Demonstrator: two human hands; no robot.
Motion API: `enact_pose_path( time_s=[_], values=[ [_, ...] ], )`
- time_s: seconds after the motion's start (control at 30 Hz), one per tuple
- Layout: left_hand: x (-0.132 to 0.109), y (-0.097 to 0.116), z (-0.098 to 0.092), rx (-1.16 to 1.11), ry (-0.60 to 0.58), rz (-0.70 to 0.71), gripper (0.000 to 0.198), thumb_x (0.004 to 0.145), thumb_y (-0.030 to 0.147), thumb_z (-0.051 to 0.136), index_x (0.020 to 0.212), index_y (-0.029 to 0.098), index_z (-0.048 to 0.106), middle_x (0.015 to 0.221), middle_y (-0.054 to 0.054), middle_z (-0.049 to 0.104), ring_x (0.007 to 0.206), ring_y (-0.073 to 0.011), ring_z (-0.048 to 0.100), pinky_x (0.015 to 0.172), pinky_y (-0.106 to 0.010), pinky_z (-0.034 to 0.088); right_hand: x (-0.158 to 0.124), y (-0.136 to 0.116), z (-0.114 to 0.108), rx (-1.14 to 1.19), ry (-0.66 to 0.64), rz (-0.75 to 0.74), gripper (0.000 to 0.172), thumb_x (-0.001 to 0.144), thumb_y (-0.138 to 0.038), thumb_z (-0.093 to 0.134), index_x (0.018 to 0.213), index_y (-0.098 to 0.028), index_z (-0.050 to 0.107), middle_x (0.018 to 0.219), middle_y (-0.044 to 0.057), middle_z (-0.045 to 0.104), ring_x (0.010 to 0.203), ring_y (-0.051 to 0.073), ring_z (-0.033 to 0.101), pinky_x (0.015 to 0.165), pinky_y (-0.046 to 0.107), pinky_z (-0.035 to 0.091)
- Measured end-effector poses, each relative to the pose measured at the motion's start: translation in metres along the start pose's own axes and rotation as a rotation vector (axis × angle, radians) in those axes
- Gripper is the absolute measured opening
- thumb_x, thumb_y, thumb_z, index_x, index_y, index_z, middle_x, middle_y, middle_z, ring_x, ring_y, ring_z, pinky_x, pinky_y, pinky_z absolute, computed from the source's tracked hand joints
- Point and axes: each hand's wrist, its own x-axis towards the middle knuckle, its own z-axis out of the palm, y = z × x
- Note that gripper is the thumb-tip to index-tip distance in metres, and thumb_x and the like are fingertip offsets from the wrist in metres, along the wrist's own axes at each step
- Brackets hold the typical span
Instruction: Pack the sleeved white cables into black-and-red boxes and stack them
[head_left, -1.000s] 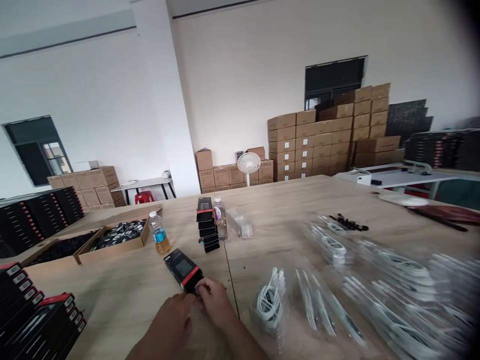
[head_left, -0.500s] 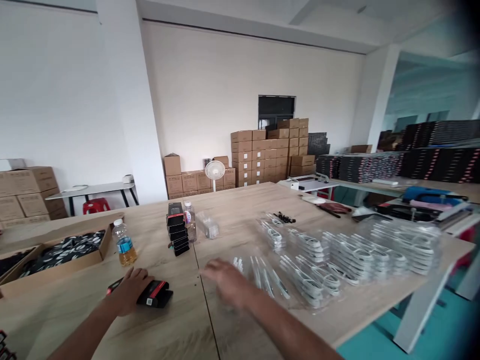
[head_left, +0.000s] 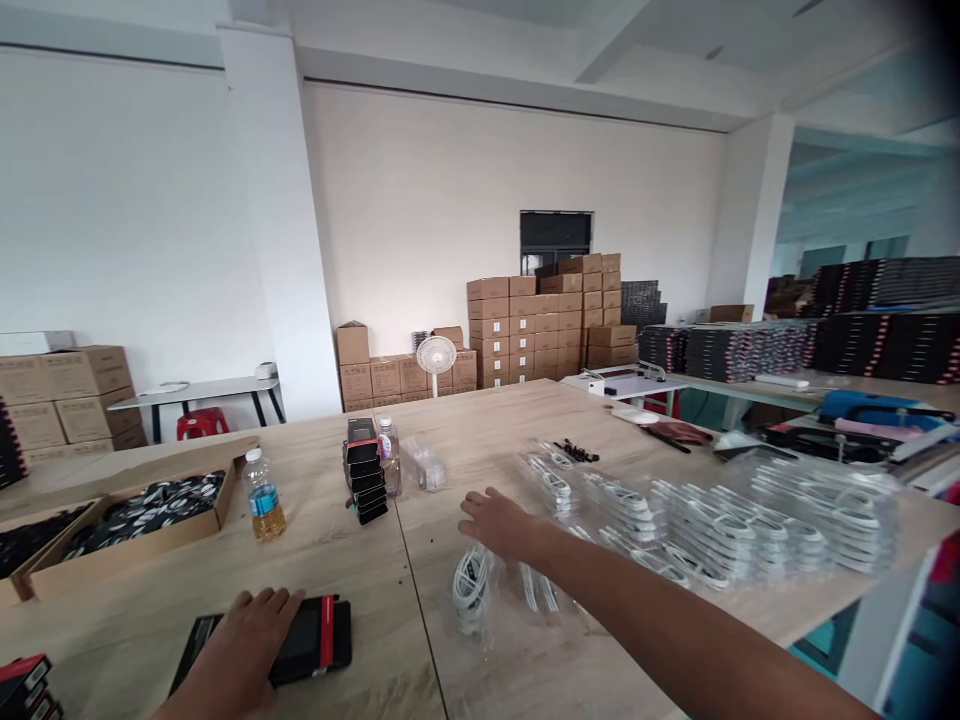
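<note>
My left hand (head_left: 251,640) lies over a flat black box (head_left: 337,650) with a red stripe, its fingers bent together across the top. Part of the box is hidden under the palm. My right hand (head_left: 499,525) is in the air, fingers apart and nothing seen in them. Just below it sits a clear bag holding a coiled white cable (head_left: 471,590). More bagged white cables (head_left: 697,535) lie in several piles to the right, partly behind my right forearm.
Ahead stands a stack of black boxes (head_left: 365,475) beside a clear bottle (head_left: 388,455). A bottle of amber liquid (head_left: 265,500) is near a carton (head_left: 120,555) of black and white pieces. Small black parts (head_left: 576,452) lie beyond the cables. More red-black boxes (head_left: 26,685) sit lower left.
My right hand has lifted and moved right, uncovering the bagged coiled cable. My left hand stays at the black box, which now lies flatter and lower in view. The view has tilted slightly up.
</note>
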Motion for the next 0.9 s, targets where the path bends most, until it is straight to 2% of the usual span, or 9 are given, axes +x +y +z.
enact_pose_path(
  time_s=[0.1, 0.17, 0.27, 0.4, 0.53, 0.63, 0.73, 0.8, 0.9],
  values=[
    [-0.006, 0.007, -0.018, 0.191, 0.241, 0.015, 0.078, 0.064, 0.003, 0.057, 0.140, 0.020, 0.049, 0.146, -0.015, 0.051, 0.135, -0.0346, 0.043, 0.111, -0.054, 0.024, -0.008, 0.008, -0.021, 0.053, 0.018, 0.039, 0.064, 0.060, -0.001, 0.075, 0.119, -0.022, 0.062, 0.119, 0.013, 0.061, 0.115, 0.030, 0.051, 0.093, 0.039, 0.041],
    [-0.009, 0.015, -0.029, 0.204, 0.332, 0.012, 0.076, 0.067, 0.001, 0.055, 0.140, 0.020, 0.049, 0.147, -0.015, 0.049, 0.134, -0.0344, 0.043, 0.109, -0.053, 0.026, -0.011, 0.005, -0.033, 0.103, 0.028, 0.066, 0.071, 0.059, -0.011, 0.080, 0.126, -0.020, 0.057, 0.118, 0.013, 0.059, 0.112, 0.029, 0.052, 0.087, 0.034, 0.045],
    [-0.011, 0.030, -0.037, 0.135, 0.346, -0.013, 0.078, 0.065, 0.007, 0.063, 0.140, 0.020, 0.048, 0.146, -0.015, 0.050, 0.131, -0.0351, 0.044, 0.107, -0.051, 0.029, -0.010, -0.013, -0.041, 0.164, 0.045, 0.100, 0.074, 0.059, -0.023, 0.083, 0.128, -0.021, 0.056, 0.115, 0.012, 0.058, 0.110, 0.030, 0.054, 0.083, 0.033, 0.048],
    [-0.013, 0.053, -0.032, 0.040, 0.396, -0.048, 0.076, 0.066, 0.014, 0.068, 0.139, 0.020, 0.048, 0.140, -0.014, 0.055, 0.127, -0.0329, 0.047, 0.107, -0.048, 0.028, -0.006, -0.050, -0.039, 0.197, 0.059, 0.117, 0.073, 0.058, -0.022, 0.084, 0.126, -0.022, 0.059, 0.115, 0.012, 0.058, 0.111, 0.032, 0.054, 0.087, 0.038, 0.049],
    [-0.013, 0.068, -0.022, -0.052, 0.407, -0.059, 0.073, 0.065, 0.014, 0.068, 0.136, 0.023, 0.050, 0.138, -0.011, 0.057, 0.128, -0.0308, 0.048, 0.108, -0.044, 0.027, -0.007, -0.092, -0.034, 0.319, 0.112, 0.073, 0.083, 0.062, -0.014, 0.081, 0.138, -0.028, 0.050, 0.135, 0.012, 0.051, 0.127, 0.034, 0.046, 0.103, 0.043, 0.043],
    [-0.008, 0.074, -0.012, -0.147, 0.443, -0.131, 0.067, 0.068, 0.018, 0.067, 0.133, 0.020, 0.050, 0.133, -0.013, 0.059, 0.123, -0.0318, 0.052, 0.101, -0.043, 0.035, -0.010, -0.131, -0.026, 0.596, 0.245, -0.078, 0.095, 0.070, -0.019, 0.076, 0.151, -0.031, 0.028, 0.160, 0.010, 0.023, 0.142, 0.033, 0.032, 0.114, 0.043, 0.035],
    [-0.001, 0.078, 0.003, -0.304, 0.596, -0.253, 0.057, 0.076, 0.028, 0.063, 0.130, 0.015, 0.048, 0.124, -0.015, 0.062, 0.117, -0.0328, 0.055, 0.096, -0.045, 0.040, -0.007, -0.167, -0.009, 0.866, 0.524, 0.090, 0.090, 0.079, -0.023, 0.066, 0.154, -0.031, 0.018, 0.164, 0.007, 0.009, 0.150, 0.032, 0.013, 0.120, 0.049, 0.023],
    [0.005, 0.084, 0.015, -0.465, 0.708, -0.316, 0.058, 0.078, 0.032, 0.062, 0.130, 0.015, 0.046, 0.121, -0.015, 0.062, 0.116, -0.0329, 0.056, 0.096, -0.046, 0.041, 0.000, -0.183, 0.006, 1.098, 0.631, 0.243, 0.091, 0.083, -0.023, 0.062, 0.156, -0.029, 0.008, 0.160, 0.011, 0.024, 0.147, 0.030, 0.026, 0.116, 0.049, 0.032],
    [0.013, 0.096, 0.034, -0.848, 0.811, -0.243, 0.071, 0.075, 0.037, 0.067, 0.137, 0.017, 0.040, 0.127, -0.016, 0.059, 0.122, -0.0323, 0.055, 0.101, -0.045, 0.043, 0.011, -0.192, 0.025, 1.345, 0.677, 0.230, 0.087, 0.089, -0.020, 0.052, 0.156, -0.026, -0.003, 0.142, 0.013, 0.052, 0.121, 0.025, 0.059, 0.098, 0.042, 0.052]
  ],
)
